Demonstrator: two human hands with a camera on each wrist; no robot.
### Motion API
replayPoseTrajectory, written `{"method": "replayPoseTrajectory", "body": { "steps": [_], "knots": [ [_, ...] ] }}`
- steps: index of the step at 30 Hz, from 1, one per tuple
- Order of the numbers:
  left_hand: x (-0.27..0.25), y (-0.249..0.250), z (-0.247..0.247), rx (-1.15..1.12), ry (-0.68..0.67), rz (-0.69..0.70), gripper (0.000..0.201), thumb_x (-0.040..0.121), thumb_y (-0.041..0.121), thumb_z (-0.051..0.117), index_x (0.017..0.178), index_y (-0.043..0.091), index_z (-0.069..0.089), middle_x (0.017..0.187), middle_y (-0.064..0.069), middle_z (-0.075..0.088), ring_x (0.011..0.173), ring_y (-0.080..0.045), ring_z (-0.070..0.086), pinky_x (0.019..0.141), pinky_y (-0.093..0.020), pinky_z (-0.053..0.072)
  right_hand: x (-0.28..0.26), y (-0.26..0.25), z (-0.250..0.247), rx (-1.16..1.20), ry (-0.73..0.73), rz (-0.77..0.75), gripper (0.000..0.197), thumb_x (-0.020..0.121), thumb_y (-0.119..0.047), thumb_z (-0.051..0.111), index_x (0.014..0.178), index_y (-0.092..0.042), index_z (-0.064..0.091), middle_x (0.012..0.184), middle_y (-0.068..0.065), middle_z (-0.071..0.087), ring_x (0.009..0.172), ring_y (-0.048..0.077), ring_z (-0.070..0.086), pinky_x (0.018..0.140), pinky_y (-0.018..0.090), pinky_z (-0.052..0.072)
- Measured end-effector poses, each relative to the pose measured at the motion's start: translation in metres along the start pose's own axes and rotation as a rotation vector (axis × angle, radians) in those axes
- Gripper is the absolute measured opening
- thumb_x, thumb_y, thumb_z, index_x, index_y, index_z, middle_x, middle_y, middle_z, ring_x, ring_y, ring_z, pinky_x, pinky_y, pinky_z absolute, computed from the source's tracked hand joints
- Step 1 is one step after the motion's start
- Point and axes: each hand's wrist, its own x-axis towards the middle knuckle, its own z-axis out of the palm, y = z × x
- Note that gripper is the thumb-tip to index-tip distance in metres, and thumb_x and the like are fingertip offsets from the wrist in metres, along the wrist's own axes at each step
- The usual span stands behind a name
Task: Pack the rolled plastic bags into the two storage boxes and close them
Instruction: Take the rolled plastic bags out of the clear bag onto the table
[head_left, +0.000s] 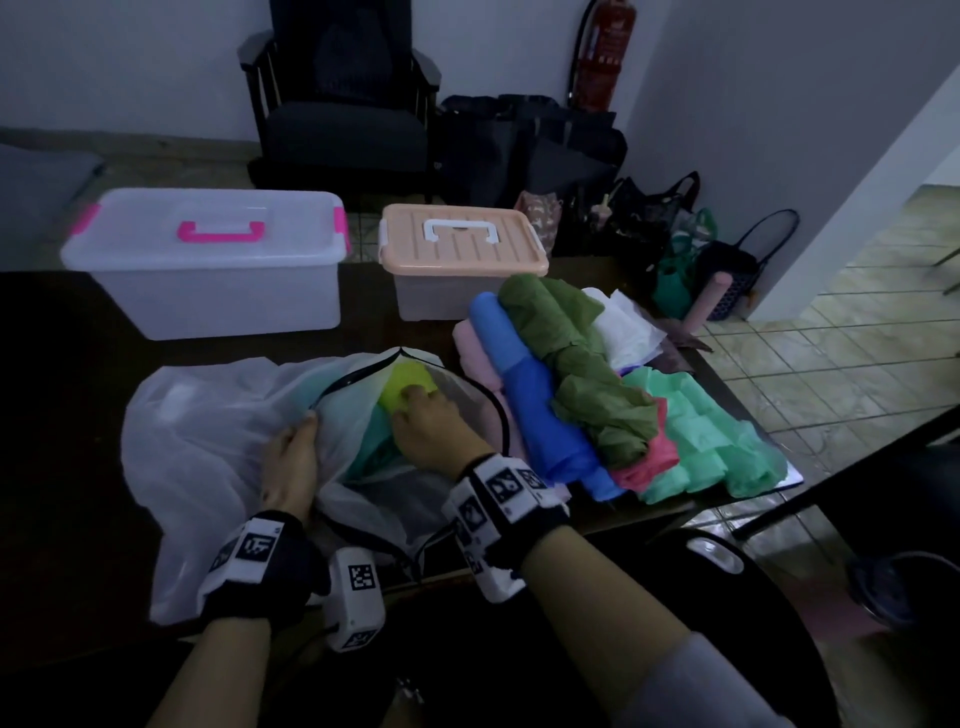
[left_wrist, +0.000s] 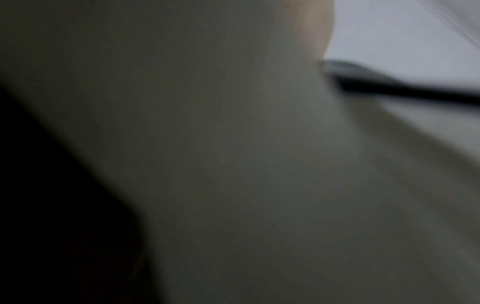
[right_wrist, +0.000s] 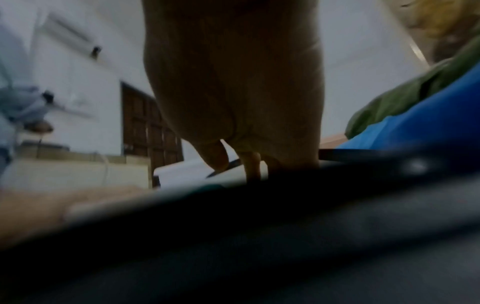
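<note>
Yellow-green roll (head_left: 402, 389) is pinched by right grip (head_left: 426, 426) inside white sack (head_left: 208, 441), near desk's front edge; sack mouth is held by left grip (head_left: 291, 467). Roll judged light, soft, slippery; best taken mid-body. 2 boxes lidded.

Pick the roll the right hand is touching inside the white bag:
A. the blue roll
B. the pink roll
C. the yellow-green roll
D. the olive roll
C: in the head view the right hand reaches into the open white bag with its fingertips on the yellow-green roll; the blue roll lies outside on the table.
</note>
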Motion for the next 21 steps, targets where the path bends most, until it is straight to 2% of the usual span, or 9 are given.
{"method": "replayPoseTrajectory", "body": {
  "steps": [2,4,8,10,13,15,17,19,21],
  "knots": [
    [0.001,0.0,0.0,-0.006,0.006,0.006,0.044,0.099,0.034,0.039,0.126,0.003,0.053,0.129,-0.019,0.054,0.117,-0.031,0.05,0.097,-0.036,0.037,0.009,0.0,-0.001,-0.015,-0.037,0.073,0.06,0.091,-0.031,0.034,0.138,0.006,0.025,0.144,0.026,0.029,0.133,0.04,0.03,0.107,0.042,0.027],
    [-0.001,0.0,0.001,0.004,0.009,0.012,0.044,0.099,0.032,0.038,0.128,0.002,0.052,0.132,-0.018,0.052,0.12,-0.03,0.048,0.095,-0.032,0.034,0.015,0.0,-0.005,-0.061,-0.069,0.111,0.061,0.093,-0.027,0.044,0.141,0.005,0.024,0.147,0.024,0.028,0.135,0.037,0.029,0.109,0.039,0.026],
    [-0.001,0.0,0.002,0.031,0.011,0.024,0.045,0.1,0.033,0.036,0.13,0.002,0.05,0.133,-0.019,0.05,0.121,-0.03,0.047,0.092,-0.03,0.032,0.014,-0.002,-0.017,-0.021,-0.08,0.086,0.05,0.093,-0.025,0.055,0.134,0.001,0.044,0.138,0.018,0.047,0.126,0.03,0.044,0.101,0.03,0.034],
    [-0.001,0.001,0.002,0.052,0.014,0.022,0.047,0.1,0.034,0.035,0.131,0.002,0.048,0.135,-0.019,0.049,0.123,-0.031,0.045,0.097,-0.033,0.033,0.006,-0.005,-0.032,-0.016,-0.128,0.046,0.053,0.097,-0.025,0.048,0.143,-0.004,0.034,0.147,0.013,0.036,0.133,0.026,0.036,0.104,0.026,0.028],
    [-0.001,0.001,0.001,0.073,0.008,0.018,0.05,0.101,0.035,0.033,0.134,0.001,0.046,0.138,-0.02,0.045,0.126,-0.033,0.043,0.104,-0.037,0.031,-0.014,-0.011,-0.057,0.094,-0.1,0.066,0.058,0.093,-0.036,0.052,0.143,-0.011,0.035,0.141,0.01,0.044,0.119,0.024,0.048,0.093,0.026,0.04],
    [0.0,0.0,0.001,0.087,-0.003,0.025,0.051,0.101,0.036,0.032,0.133,0.001,0.047,0.137,-0.021,0.046,0.125,-0.034,0.044,0.105,-0.039,0.031,-0.028,-0.007,-0.07,0.272,-0.078,0.152,0.064,0.088,-0.037,0.059,0.14,-0.006,0.037,0.131,0.013,0.052,0.108,0.026,0.056,0.09,0.033,0.049],
    [0.004,-0.003,0.002,0.06,-0.001,-0.003,0.052,0.099,0.04,0.034,0.132,0.003,0.048,0.134,-0.021,0.049,0.122,-0.035,0.047,0.107,-0.045,0.035,-0.045,0.004,-0.084,0.602,-0.1,0.191,0.068,0.086,-0.031,0.062,0.143,-0.007,0.033,0.126,0.013,0.057,0.106,0.027,0.059,0.092,0.04,0.052],
    [0.009,-0.007,0.0,0.053,0.023,-0.021,0.055,0.097,0.045,0.035,0.132,0.005,0.049,0.133,-0.02,0.05,0.12,-0.036,0.048,0.106,-0.049,0.035,-0.065,0.016,-0.102,0.941,-0.109,0.176,0.044,0.088,-0.02,0.058,0.129,-0.009,0.048,0.116,0.011,0.063,0.103,0.025,0.06,0.094,0.041,0.049],
    [0.012,-0.01,0.001,0.066,0.016,-0.039,0.058,0.096,0.049,0.033,0.131,0.007,0.049,0.132,-0.02,0.051,0.119,-0.037,0.049,0.105,-0.05,0.036,-0.086,0.037,-0.126,1.117,-0.008,0.115,0.019,0.089,-0.016,0.052,0.107,-0.015,0.057,0.105,0.009,0.064,0.098,0.024,0.059,0.09,0.04,0.047]
  ]
}}
